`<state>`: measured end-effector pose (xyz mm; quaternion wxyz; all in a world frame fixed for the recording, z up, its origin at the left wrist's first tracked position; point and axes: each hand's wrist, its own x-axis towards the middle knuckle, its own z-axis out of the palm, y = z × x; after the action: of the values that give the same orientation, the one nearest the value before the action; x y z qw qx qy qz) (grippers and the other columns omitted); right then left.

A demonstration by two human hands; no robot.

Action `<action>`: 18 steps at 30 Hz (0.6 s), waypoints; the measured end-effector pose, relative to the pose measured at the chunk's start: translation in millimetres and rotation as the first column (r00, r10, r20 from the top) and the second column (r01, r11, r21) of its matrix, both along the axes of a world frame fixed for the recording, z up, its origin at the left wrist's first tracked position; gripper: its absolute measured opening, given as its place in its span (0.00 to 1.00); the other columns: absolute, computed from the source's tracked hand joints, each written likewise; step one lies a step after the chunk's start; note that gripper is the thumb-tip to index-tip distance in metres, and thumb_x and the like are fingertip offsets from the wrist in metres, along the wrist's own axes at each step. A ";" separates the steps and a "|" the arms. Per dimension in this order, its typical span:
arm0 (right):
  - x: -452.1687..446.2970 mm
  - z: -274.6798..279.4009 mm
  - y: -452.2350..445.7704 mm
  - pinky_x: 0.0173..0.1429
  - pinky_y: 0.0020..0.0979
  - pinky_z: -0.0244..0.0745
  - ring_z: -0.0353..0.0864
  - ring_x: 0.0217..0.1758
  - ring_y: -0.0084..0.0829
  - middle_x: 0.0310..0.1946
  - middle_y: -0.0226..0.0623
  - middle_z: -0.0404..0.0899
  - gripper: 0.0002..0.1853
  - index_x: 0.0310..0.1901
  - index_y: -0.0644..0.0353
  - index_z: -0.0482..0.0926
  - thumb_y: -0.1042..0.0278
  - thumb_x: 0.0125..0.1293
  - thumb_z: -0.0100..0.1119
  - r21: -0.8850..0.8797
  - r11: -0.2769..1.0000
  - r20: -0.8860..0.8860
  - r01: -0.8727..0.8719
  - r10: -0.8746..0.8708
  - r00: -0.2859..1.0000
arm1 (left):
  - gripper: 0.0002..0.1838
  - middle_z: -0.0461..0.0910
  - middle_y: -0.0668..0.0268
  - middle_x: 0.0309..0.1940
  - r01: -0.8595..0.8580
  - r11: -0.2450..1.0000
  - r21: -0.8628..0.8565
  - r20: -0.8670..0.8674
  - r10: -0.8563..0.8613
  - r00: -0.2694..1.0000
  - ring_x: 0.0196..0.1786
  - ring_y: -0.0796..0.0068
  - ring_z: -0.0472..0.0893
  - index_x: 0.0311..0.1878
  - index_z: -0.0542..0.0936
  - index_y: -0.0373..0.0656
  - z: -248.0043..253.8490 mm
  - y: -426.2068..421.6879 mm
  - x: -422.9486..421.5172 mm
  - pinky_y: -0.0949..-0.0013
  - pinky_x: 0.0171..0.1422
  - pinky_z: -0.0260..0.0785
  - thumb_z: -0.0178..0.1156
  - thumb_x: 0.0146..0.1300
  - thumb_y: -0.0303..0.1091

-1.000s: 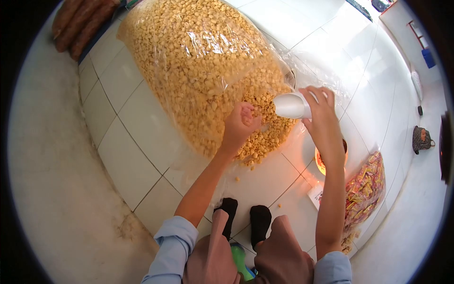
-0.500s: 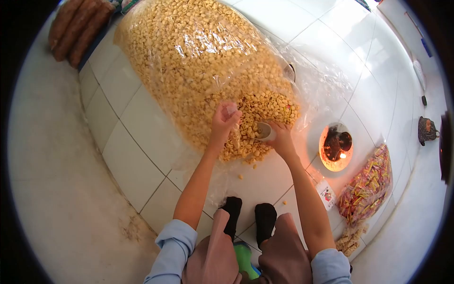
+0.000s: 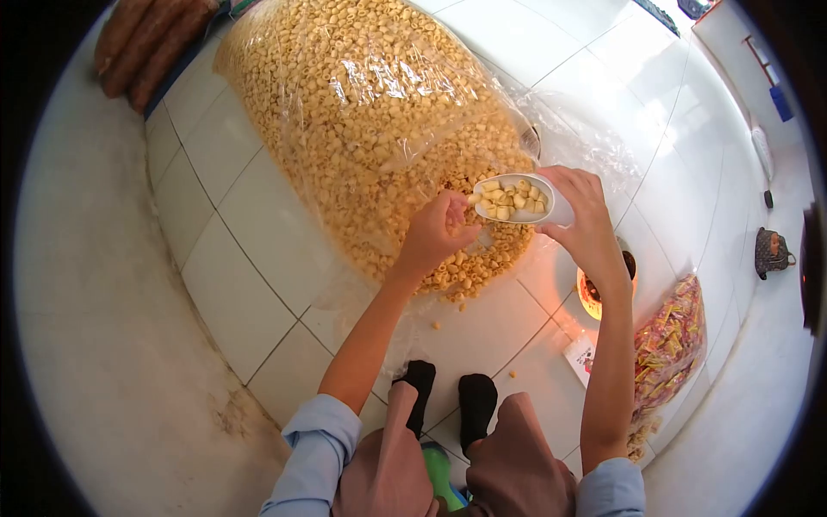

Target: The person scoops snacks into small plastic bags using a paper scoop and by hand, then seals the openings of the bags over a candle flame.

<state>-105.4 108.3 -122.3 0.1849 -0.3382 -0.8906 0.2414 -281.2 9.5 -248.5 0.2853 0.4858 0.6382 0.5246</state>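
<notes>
My right hand (image 3: 581,211) grips a white scoop (image 3: 558,205) filled with pale yellow snack pieces (image 3: 510,202). The scoop is above the snack pile, its mouth pointing left. At that mouth is my left hand (image 3: 438,231), fingers curled around what looks like a small clear plastic bag, mostly hidden by the fingers. Beneath both hands lies a large clear plastic sack (image 3: 362,112) of puffed, shell-like snacks, its open end facing me.
A lit candle dish (image 3: 589,297) stands on the tiled floor to the right, partly behind my right forearm. Beyond it are a white printed card (image 3: 579,358) and a bag of colourful small packets (image 3: 672,340). Long brown bundles (image 3: 151,47) lie at upper left.
My right hand has lifted the scoop out of the pile, now full, and moved it up and right. My left hand has shifted slightly right and down, to the scoop's mouth.
</notes>
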 end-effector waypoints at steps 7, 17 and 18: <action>-21.6 20.0 -14.0 0.53 0.31 0.73 0.62 0.58 0.34 0.50 0.30 0.67 0.29 0.49 0.57 0.71 0.83 0.40 0.61 0.188 0.981 0.142 -0.057 0.030 0.989 | 0.20 0.70 0.70 0.24 -0.050 0.994 0.099 -0.119 0.062 0.991 0.24 0.83 0.68 0.40 0.70 0.42 2.5 5.9 1.8 0.78 0.27 0.63 0.67 0.46 0.33; -27.6 24.0 -18.3 0.50 0.31 0.75 0.65 0.56 0.34 0.47 0.30 0.69 0.25 0.47 0.58 0.72 0.85 0.43 0.55 0.384 0.921 0.158 -0.070 0.010 0.987 | 0.21 0.73 0.67 0.27 -0.043 0.996 0.081 -0.166 0.056 0.985 0.24 0.81 0.70 0.40 0.69 0.42 7.6 4.7 0.8 0.77 0.26 0.64 0.67 0.46 0.34; -28.3 24.8 -18.8 0.50 0.31 0.75 0.65 0.56 0.34 0.47 0.30 0.69 0.25 0.47 0.58 0.72 0.85 0.43 0.55 0.384 0.921 0.158 -0.070 0.010 0.987 | 0.20 0.73 0.67 0.26 -0.050 0.994 0.095 -0.166 0.065 0.984 0.25 0.80 0.71 0.40 0.68 0.42 5.5 5.6 1.1 0.77 0.27 0.65 0.67 0.46 0.34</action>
<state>-133.7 89.5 -97.6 0.1746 -0.2940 -0.9390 0.0372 -280.1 15.1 -243.0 0.1927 0.5224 0.6493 0.5181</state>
